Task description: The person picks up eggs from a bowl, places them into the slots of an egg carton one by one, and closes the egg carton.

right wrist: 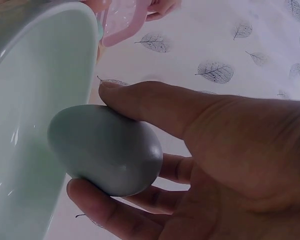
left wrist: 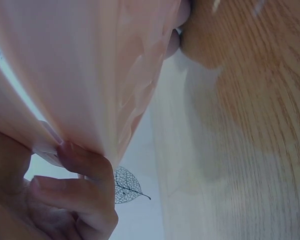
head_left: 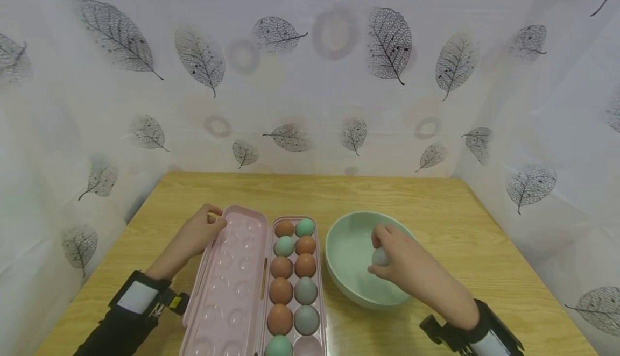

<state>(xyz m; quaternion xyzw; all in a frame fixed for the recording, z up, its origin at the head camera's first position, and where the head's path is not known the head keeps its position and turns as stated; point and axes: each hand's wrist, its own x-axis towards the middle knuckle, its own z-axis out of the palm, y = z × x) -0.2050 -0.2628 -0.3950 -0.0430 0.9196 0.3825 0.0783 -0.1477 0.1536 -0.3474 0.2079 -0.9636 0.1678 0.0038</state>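
My right hand [head_left: 404,256] holds a grey-blue egg [right wrist: 105,150] between thumb and fingers, over the pale green bowl [head_left: 346,259]. In the right wrist view the egg is apart from the bowl's wall. With thumb and curled fingers, my left hand [head_left: 201,229] grips the far left edge of the pink egg carton's lid [head_left: 232,286], which is swung open to the left. Brown, green and grey-blue eggs fill most cups of the carton's base [head_left: 317,270]; the near right cup [head_left: 308,346] holds no egg. The carton's near end is cut off by the frame.
Carton and bowl stand side by side on a wood-grain table [head_left: 416,194]. A pale leaf-patterned sheet [head_left: 319,87] hangs behind the table and along both sides. Each wrist wears a strapped-on camera.
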